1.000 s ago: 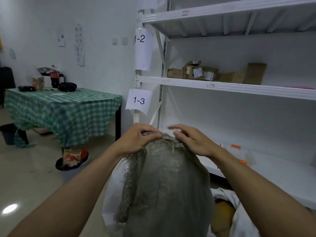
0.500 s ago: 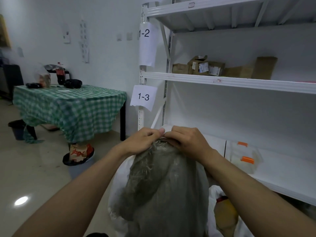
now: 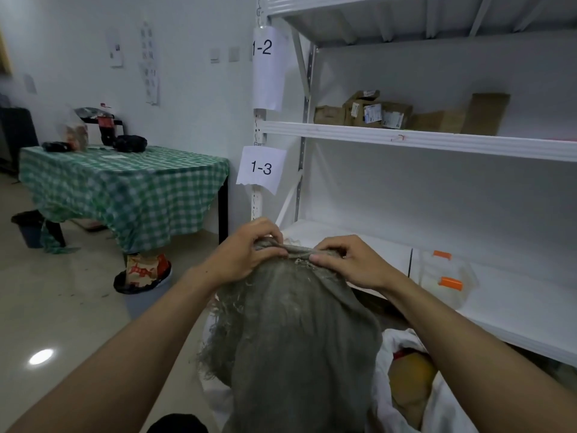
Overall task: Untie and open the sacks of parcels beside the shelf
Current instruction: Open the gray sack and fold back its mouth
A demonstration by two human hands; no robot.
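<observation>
A grey woven sack with a frayed rim stands in front of me beside the white shelf. My left hand pinches the bunched top edge of the sack on its left side. My right hand pinches the same edge on its right, and a short twisted stretch of fabric runs between the two hands. A white sack lies open at the lower right, with yellow and brown parcels showing inside it.
Cardboard boxes sit on the shelf marked 1-2. A clear tub with orange clips rests on the bottom shelf. A table under a green checked cloth stands at the left, with a bin on the floor near it.
My hands have moved apart along the sack's top edge, stretching a twisted strip of fabric between them. The view has shifted slightly.
</observation>
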